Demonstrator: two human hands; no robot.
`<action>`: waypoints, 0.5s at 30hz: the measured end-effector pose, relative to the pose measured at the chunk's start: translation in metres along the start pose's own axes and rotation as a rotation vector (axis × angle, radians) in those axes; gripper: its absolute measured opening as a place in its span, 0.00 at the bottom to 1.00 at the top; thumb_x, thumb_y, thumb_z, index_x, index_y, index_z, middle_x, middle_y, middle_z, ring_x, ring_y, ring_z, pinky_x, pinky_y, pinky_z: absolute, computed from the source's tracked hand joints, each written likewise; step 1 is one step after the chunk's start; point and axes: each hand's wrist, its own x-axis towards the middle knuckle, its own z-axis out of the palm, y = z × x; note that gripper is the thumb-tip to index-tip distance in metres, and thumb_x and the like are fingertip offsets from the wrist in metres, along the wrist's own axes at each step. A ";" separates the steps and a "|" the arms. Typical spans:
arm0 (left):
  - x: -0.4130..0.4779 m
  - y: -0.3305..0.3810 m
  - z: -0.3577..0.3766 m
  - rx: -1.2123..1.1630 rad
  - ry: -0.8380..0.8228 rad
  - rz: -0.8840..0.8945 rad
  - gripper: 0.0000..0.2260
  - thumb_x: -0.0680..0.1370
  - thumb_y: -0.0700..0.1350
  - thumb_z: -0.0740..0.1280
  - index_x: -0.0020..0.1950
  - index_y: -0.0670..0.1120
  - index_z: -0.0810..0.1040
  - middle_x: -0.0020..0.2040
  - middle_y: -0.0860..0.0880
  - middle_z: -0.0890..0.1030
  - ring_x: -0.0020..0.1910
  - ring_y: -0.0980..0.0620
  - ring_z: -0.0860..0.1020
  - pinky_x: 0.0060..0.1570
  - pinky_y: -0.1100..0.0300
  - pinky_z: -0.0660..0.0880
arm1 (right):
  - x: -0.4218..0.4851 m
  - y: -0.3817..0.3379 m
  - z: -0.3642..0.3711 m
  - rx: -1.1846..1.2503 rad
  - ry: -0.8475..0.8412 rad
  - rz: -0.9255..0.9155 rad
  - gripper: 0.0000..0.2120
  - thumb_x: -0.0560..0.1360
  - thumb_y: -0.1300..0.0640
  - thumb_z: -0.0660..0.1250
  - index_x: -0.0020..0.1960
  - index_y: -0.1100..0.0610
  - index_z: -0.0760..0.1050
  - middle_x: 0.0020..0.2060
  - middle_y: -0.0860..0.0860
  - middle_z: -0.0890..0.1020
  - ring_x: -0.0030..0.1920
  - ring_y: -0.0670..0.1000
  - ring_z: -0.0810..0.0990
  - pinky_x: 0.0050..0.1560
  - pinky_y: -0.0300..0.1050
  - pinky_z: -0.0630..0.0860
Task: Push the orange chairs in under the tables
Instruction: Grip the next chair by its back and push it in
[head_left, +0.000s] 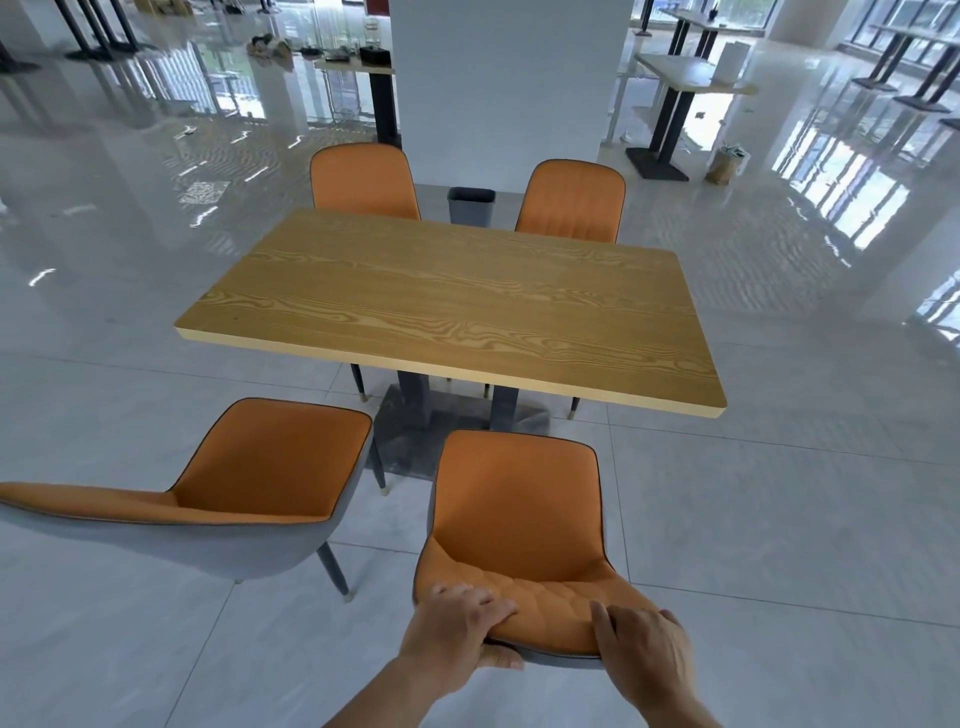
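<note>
Head view: both hands clasp the top of the backrest of an orange chair (517, 525) pulled out from the wooden table (452, 306), left hand (457, 623) and right hand (641, 652) curled over its padded rim. The chair looks light and should slide easily on the glossy floor.

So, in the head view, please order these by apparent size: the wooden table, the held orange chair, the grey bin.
1. wooden table
2. held orange chair, enlarged by nearness to the camera
3. grey bin, clearly smallest
</note>
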 end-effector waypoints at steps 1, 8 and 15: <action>0.000 0.000 -0.001 -0.001 -0.002 0.002 0.29 0.75 0.71 0.61 0.72 0.58 0.68 0.64 0.52 0.77 0.62 0.48 0.75 0.64 0.49 0.69 | 0.000 -0.001 -0.001 -0.004 -0.003 0.008 0.28 0.79 0.40 0.46 0.27 0.51 0.69 0.22 0.50 0.70 0.27 0.48 0.71 0.45 0.40 0.67; 0.005 0.005 -0.005 0.002 -0.004 0.013 0.30 0.74 0.71 0.61 0.70 0.57 0.69 0.61 0.50 0.78 0.59 0.46 0.76 0.61 0.47 0.70 | 0.003 0.003 0.001 0.018 0.001 0.057 0.29 0.79 0.39 0.47 0.29 0.52 0.73 0.23 0.48 0.74 0.28 0.44 0.74 0.46 0.39 0.69; 0.008 0.006 -0.002 -0.005 0.019 0.023 0.30 0.74 0.73 0.59 0.69 0.57 0.69 0.60 0.49 0.78 0.57 0.46 0.76 0.59 0.48 0.70 | 0.005 0.008 0.003 0.023 0.005 0.112 0.25 0.79 0.42 0.55 0.27 0.51 0.72 0.20 0.47 0.70 0.25 0.46 0.70 0.41 0.41 0.65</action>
